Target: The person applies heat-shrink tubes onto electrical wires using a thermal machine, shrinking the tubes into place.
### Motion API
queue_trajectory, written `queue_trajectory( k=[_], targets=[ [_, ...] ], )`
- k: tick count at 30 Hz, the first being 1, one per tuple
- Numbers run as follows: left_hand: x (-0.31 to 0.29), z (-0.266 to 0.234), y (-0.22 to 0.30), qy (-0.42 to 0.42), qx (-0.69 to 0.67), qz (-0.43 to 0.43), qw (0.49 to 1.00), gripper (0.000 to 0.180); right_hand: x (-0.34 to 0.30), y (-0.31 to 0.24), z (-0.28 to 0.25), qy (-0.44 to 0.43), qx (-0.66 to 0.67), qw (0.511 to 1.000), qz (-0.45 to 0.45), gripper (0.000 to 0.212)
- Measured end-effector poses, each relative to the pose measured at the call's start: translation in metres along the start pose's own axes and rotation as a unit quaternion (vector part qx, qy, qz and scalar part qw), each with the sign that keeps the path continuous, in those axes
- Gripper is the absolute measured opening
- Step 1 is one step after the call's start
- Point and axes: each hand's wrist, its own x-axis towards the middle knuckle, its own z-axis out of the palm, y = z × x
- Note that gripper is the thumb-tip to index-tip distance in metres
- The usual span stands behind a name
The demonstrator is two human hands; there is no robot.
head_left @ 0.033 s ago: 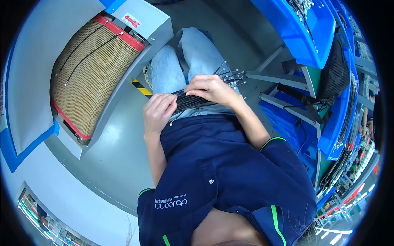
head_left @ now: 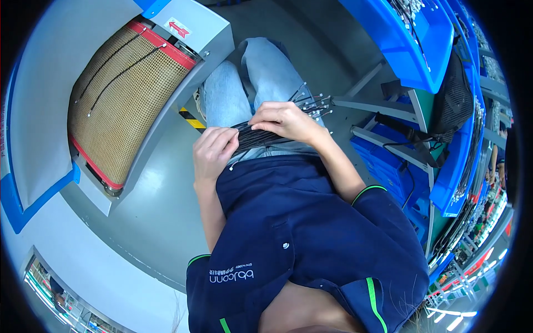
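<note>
Across my lap lies a bundle of thin black cables [head_left: 258, 138], with small white connectors [head_left: 316, 105] fanned out at its right end. My left hand [head_left: 214, 150] is closed at the left part of the bundle, thumb and fingers pinched together. Further right, my right hand [head_left: 283, 119] bends over the bundle from above, its thumb and fingertips pinching the cables. The two hands' fingertips are close together but apart. One loose white connector [head_left: 231, 167] pokes out below my left hand. My palms hide part of the cables.
On the left stands a conveyor with a brown mesh belt [head_left: 130, 83] and red edges; two black cables [head_left: 125, 74] rest on it. At the right, blue bins [head_left: 411, 50] hold more cables. A black mesh bag [head_left: 452, 100] hangs by the grey rack frame [head_left: 377, 108].
</note>
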Motion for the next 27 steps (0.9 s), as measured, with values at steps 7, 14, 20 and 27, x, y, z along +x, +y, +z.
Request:
queue_trajectory(
  k=[7,14,20,27],
  targets=[
    [0.001,-0.012,-0.002,-0.017,0.027,-0.040,0.999,0.013,0.000,0.003,-0.011,0.025,-0.063,0.997,-0.028,0.013],
    [0.003,-0.014,0.004,-0.036,0.004,-0.058,0.998,0.015,0.000,0.002,-0.010,0.029,-0.103,0.993,-0.044,0.010],
    [-0.005,-0.022,-0.003,-0.015,0.039,-0.075,0.996,0.012,-0.008,0.012,-0.032,0.032,-0.146,0.989,-0.021,0.008],
    [-0.031,-0.053,-0.026,0.026,0.100,-0.178,0.979,0.011,-0.030,0.027,-0.072,0.052,-0.171,0.982,0.054,0.008]
  ],
)
